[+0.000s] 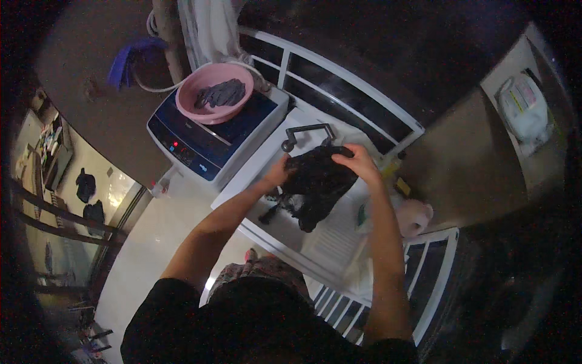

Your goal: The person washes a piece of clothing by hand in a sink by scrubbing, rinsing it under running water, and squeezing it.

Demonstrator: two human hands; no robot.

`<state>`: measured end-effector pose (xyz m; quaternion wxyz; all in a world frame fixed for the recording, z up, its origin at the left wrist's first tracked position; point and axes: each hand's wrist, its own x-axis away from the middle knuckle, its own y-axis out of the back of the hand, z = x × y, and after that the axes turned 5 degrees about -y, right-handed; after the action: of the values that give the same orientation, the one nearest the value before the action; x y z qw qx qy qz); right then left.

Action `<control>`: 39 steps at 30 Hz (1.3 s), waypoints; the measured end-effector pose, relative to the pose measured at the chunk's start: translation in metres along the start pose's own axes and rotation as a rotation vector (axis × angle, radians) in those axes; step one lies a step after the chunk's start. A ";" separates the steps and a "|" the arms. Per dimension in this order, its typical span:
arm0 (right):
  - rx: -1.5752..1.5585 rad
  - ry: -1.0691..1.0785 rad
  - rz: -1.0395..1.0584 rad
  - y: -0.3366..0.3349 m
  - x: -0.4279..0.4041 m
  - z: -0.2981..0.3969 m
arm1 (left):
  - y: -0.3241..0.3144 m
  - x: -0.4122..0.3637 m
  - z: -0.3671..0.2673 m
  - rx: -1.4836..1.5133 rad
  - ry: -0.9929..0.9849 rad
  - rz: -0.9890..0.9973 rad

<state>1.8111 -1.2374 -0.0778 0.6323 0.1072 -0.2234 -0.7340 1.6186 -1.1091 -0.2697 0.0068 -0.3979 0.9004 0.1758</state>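
Note:
A black cloth garment (318, 182) hangs between my two hands over a white laundry sink (273, 239). My left hand (278, 173) grips its upper left edge. At the upper right edge, my right hand (357, 161) pinches the fabric between thumb and fingers. Behind the garment rises a dark metal faucet (309, 128), partly covered by the cloth. The garment's lower end droops into the basin, and a ribbed washboard surface (329, 243) shows beside it. What lies under the cloth is hidden.
Left of the sink stands a top-loading washing machine (213, 157) with a lit panel. On its lid sits a pink basin (213, 116) holding dark grey cloth (223, 93). White railings (336, 54) run behind. A pink container (414, 217) is near my right forearm.

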 end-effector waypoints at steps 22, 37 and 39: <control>0.126 -0.188 0.104 -0.080 -0.016 -0.173 | 0.016 -0.035 -0.171 0.246 -0.122 0.113; 0.323 0.222 -0.157 -0.033 0.008 0.024 | -0.035 0.011 -0.114 0.443 -0.066 -0.135; 0.219 0.228 -0.239 -0.016 0.017 -0.037 | -0.033 0.016 -0.151 0.583 0.002 -0.191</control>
<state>1.8103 -1.2599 -0.1155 0.5463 0.2833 -0.2145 -0.7585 1.6507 -1.1894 -0.1409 0.1366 -0.4619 0.8715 -0.0920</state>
